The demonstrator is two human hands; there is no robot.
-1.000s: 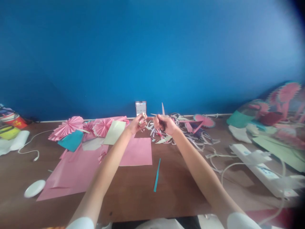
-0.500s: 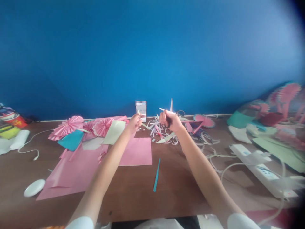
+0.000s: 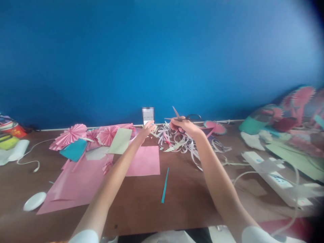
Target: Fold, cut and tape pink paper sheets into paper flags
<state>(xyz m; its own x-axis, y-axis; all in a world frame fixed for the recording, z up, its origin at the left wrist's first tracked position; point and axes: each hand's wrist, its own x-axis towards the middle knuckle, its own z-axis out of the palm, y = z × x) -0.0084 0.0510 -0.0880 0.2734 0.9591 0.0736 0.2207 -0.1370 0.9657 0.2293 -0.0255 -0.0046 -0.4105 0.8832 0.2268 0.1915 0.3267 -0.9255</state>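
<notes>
My right hand (image 3: 184, 126) is closed around a pair of scissors (image 3: 176, 112), whose blades stand apart and point up and left. My left hand (image 3: 147, 129) is just in front of the upright phone (image 3: 148, 115), its fingers drawn together. Whatever its fingertips hold is too small to make out. Between and below the hands spreads a tangle of white, green and pink paper strips (image 3: 174, 139). A square pink sheet (image 3: 145, 161) lies under my left forearm's right side. A narrow teal paper strip (image 3: 165, 185) rests on the table nearer me.
Pink folded fans (image 3: 72, 134), a teal piece (image 3: 74, 150) and a pale green sheet (image 3: 119, 141) lie on the left, above a large pink sheet (image 3: 73, 187). To the right is a white power strip (image 3: 273, 179) with cables. A blue wall (image 3: 162, 60) stands behind.
My left hand has come down slightly in front of the phone. My right hand has turned, so the scissors tilt further left. Some strips now hang lower by the right forearm.
</notes>
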